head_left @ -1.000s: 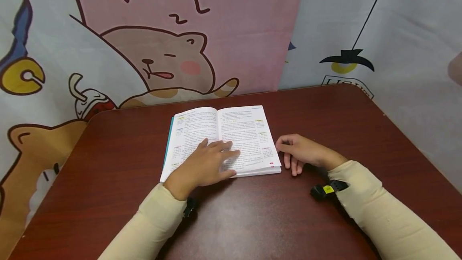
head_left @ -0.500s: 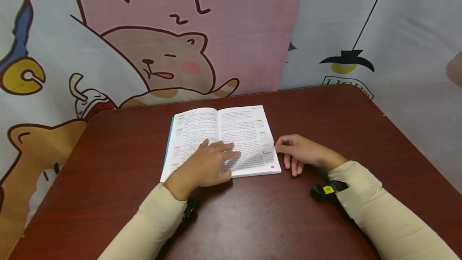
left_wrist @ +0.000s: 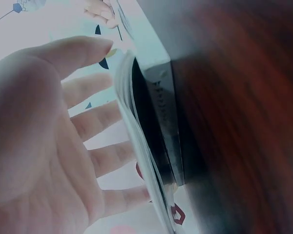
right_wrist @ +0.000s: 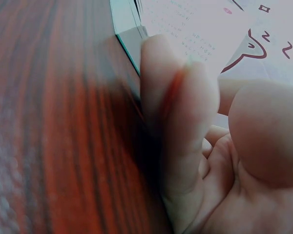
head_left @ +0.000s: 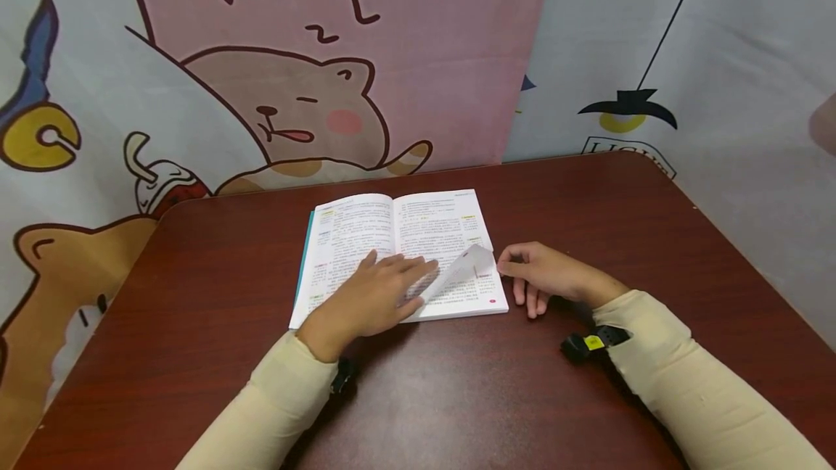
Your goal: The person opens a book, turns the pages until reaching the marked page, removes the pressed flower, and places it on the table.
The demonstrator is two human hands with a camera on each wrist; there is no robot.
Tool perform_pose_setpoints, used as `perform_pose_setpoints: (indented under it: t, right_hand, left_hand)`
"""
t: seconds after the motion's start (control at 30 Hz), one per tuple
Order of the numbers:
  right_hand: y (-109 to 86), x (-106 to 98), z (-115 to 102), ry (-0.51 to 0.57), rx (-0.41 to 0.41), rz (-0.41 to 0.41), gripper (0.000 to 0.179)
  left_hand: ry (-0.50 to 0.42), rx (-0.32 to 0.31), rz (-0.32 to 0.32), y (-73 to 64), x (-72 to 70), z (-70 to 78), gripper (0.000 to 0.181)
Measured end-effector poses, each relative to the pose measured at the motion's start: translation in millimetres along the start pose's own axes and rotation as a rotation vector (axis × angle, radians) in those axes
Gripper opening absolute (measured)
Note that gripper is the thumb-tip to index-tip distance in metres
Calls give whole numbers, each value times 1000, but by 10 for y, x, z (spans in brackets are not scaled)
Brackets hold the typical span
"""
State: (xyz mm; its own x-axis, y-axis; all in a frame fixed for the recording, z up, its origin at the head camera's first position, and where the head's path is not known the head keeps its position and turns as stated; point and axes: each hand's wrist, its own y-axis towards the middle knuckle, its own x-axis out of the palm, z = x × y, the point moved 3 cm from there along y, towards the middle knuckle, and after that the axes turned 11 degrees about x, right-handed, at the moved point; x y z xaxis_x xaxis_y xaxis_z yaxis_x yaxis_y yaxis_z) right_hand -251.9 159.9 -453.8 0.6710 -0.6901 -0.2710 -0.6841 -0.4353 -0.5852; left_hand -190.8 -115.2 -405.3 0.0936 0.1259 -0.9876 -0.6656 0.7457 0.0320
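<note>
An open book (head_left: 362,227) lies on the table, its printed pages facing up and a teal cover edge showing at the left. Over its lower middle my left hand (head_left: 366,299) is spread, fingers apart; the left wrist view shows the left palm (left_wrist: 44,141) beside the page edges. At the right edge my right hand (head_left: 555,274) has thumb and index finger together, pinching the page (head_left: 480,263), whose lower corner curls up and folds over to the left. In the right wrist view, curled fingers (right_wrist: 190,112) hide the pinch.
The brown wooden table (head_left: 424,405) extends around the book. A cartoon-printed cloth (head_left: 444,56) hangs behind and at the left side. A black strap device (head_left: 591,343) sits on the right wrist, over a beige sleeve.
The page's lower right corner has lifted and folded up to the left. My left fingers have shifted slightly, the thumb drawing in and then out again; the right hand has hardly moved.
</note>
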Motion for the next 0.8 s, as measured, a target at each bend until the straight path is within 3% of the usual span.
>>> perform_pose_setpoints:
  t: [0.37, 0.6, 0.8]
  right_hand:
    - [-17, 9, -19, -68, -46, 26, 32]
    - [-11, 11, -24, -71, -35, 42, 31]
    - [-14, 13, -24, -82, -41, 39, 31]
  left_hand:
    - [121, 88, 150, 42, -45, 25, 93]
    - [198, 113, 204, 49, -67, 30, 99]
    - [239, 149, 235, 52, -86, 38, 88]
